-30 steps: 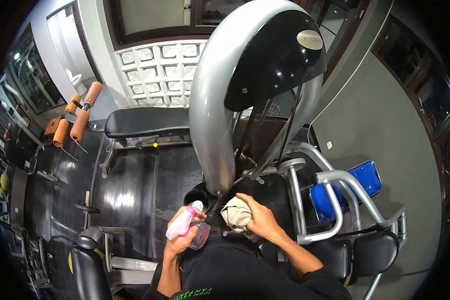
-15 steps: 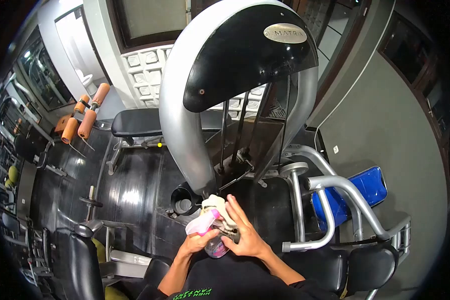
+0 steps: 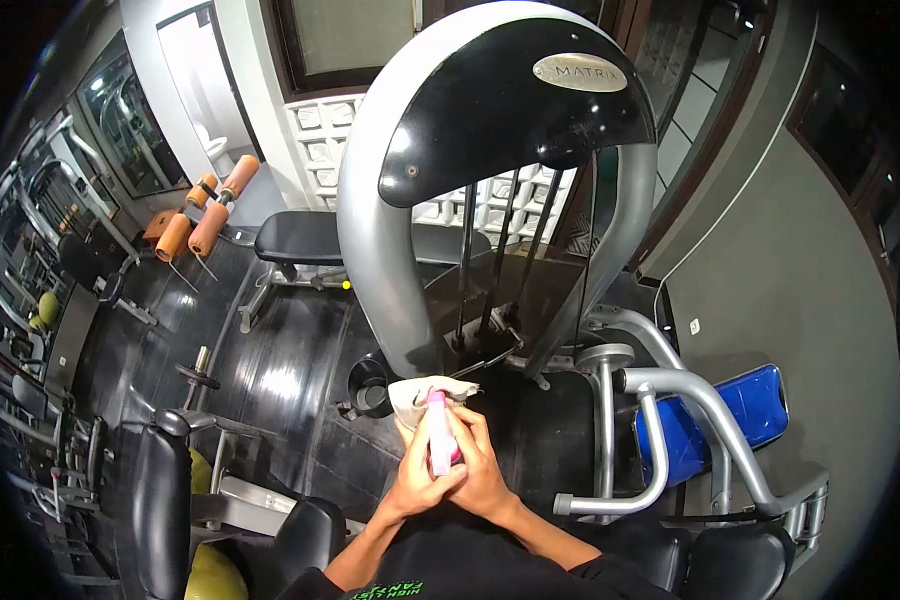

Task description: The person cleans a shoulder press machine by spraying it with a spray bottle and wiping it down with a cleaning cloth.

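Observation:
A spray bottle with a white and pink trigger head [image 3: 440,440] is held upright close to my chest. My left hand [image 3: 417,475] is closed round it from the left, and my right hand [image 3: 483,470] is wrapped against its other side, fingers bent. A cream-coloured cloth [image 3: 410,402] bunches just beyond my fingertips, touching them. My hands hide most of the bottle's body, and which fingers grip the cloth cannot be seen.
A grey and black weight machine [image 3: 510,130] rises directly ahead, with a black cup holder [image 3: 370,385] at its base. A blue padded board [image 3: 750,405] leans at the right behind silver bars [image 3: 700,385]. A black bench [image 3: 305,238] stands further left.
My right hand has gone from spread fingers to closing round the bottle. The spray head has turned and now points away from me, and the cloth sits farther forward. The view has shifted slightly.

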